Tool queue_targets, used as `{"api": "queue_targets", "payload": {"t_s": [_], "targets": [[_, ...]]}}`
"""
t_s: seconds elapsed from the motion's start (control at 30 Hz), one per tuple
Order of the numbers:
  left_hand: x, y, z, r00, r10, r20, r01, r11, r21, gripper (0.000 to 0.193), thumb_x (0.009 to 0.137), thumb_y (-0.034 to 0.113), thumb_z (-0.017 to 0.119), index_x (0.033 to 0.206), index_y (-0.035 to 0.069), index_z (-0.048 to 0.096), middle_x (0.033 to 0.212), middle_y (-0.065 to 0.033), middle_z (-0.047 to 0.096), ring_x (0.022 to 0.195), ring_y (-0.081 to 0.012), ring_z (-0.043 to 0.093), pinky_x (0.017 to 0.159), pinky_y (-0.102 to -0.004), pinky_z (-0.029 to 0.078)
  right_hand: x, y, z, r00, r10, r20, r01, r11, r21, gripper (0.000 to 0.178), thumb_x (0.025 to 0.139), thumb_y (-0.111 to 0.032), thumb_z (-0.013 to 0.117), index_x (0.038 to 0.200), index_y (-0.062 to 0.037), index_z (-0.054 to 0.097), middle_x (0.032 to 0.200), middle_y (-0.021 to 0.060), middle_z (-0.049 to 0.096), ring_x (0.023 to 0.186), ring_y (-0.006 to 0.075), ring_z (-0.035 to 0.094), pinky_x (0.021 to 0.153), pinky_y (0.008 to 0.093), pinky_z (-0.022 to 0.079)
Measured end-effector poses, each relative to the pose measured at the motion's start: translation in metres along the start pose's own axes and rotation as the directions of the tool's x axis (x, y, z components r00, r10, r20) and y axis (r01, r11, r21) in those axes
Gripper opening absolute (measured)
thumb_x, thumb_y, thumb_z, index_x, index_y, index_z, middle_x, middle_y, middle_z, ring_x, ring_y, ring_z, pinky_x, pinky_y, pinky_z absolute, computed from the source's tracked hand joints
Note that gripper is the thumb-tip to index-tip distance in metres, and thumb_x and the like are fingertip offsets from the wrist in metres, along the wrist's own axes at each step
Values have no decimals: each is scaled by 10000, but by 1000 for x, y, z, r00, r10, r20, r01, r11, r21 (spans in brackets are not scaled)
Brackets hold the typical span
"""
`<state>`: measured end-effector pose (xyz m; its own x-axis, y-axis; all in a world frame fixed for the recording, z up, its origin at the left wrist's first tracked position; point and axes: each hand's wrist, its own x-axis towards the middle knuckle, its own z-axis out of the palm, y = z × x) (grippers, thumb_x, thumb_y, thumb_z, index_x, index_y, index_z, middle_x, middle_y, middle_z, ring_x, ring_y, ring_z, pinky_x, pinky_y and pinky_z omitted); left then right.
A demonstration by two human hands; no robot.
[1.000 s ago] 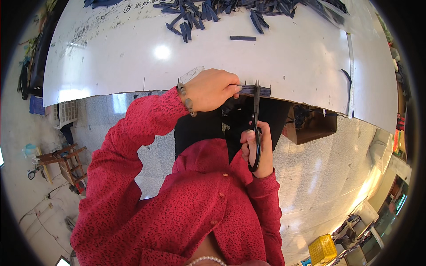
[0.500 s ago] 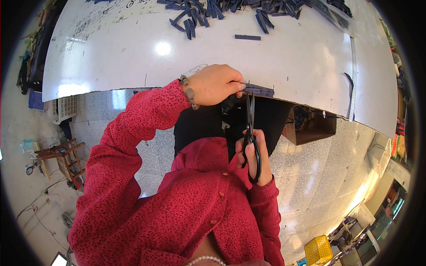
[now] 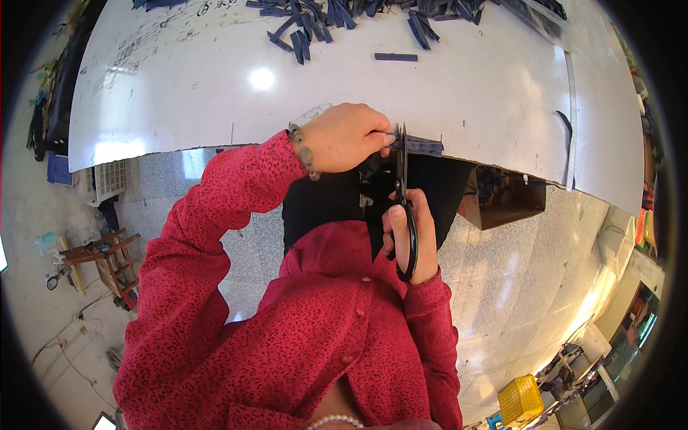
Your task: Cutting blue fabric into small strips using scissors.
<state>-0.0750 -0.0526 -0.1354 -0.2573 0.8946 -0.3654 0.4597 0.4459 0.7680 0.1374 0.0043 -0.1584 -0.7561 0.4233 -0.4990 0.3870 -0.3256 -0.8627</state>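
My left hand (image 3: 349, 136), with a beaded bracelet at the wrist, pinches the left end of a dark blue fabric strip (image 3: 426, 146). The strip lies along the front edge of the white table (image 3: 322, 86), its far end near a short pen mark. My right hand (image 3: 418, 236) grips black-handled scissors (image 3: 402, 168) by their loops, below the table edge. The blades point away from me and cross the strip close to my left fingertips; their tips are slightly apart. Whether the strip is cut through I cannot tell.
Many dark blue strips (image 3: 315, 18) lie heaped at the table's far side, with a single strip (image 3: 395, 56) nearer. A clear plastic bag (image 3: 545, 25) and a measuring tape (image 3: 570, 122) are at the right. An open cardboard box (image 3: 509, 208) stands under the table's edge.
My right hand has pushed the scissors forward, so the blades now reach across the strip and are closer together. My left hand stays at the strip's end.
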Motion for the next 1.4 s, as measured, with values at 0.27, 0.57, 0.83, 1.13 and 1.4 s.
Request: {"api": "queue_targets", "payload": {"t_s": [0.27, 0.57, 0.83, 1.13, 1.4], "targets": [[4, -1, -1, 1000, -5, 0, 5, 1000, 13, 247, 886, 216, 511, 852, 26, 665, 644, -93, 589, 588, -197, 541, 585, -314, 422, -2, -13, 1, 994, 98, -54, -102, 991, -87, 402, 902, -386, 606, 985, -6, 504, 545, 11, 482, 460, 69, 441, 430, 237, 341], [4, 2, -3, 1000, -9, 8, 8, 999, 52, 238, 881, 211, 519, 855, 23, 663, 645, -107, 592, 576, -199, 535, 563, -323, 413, 3, -18, -6, 994, 86, -65, -97, 977, -191, 364, 905, -342, 615, 943, 7, 516, 532, 16, 482, 485, 74, 422, 468, 246, 345], [-12, 2, -8, 997, -64, -39, 45, 928, -369, 228, 937, 172, 504, 834, 1, 613, 607, 46, 440, 570, -34, 362, 530, -216, 329, 1, -17, -27, 971, -166, 172, 171, 985, -16, 537, 880, -414, 624, 1173, -18, 411, 775, 59, 548, 617, 64, 484, 537, 217, 389], [74, 19, 0, 963, 119, -242, -100, 991, 90, 236, 894, 240, 512, 824, 49, 632, 624, -57, 611, 604, -212, 602, 605, -331, 458, 3, -38, -57, 922, -382, -65, 387, 895, 223, 633, 865, -535, 569, 1183, -18, 388, 806, 79, 534, 548, 71, 430, 504, 199, 372], [13, 46, 18, 973, 230, 26, -191, 861, -472, 214, 947, 182, 498, 884, 10, 608, 620, 4, 516, 591, -68, 448, 561, -221, 377, 28, -47, -49, 861, -407, -305, 488, 829, 272, 467, 786, 42, 661, 1161, -18, 388, 909, 106, 583, 791, 158, 601, 685, 260, 517]]}}
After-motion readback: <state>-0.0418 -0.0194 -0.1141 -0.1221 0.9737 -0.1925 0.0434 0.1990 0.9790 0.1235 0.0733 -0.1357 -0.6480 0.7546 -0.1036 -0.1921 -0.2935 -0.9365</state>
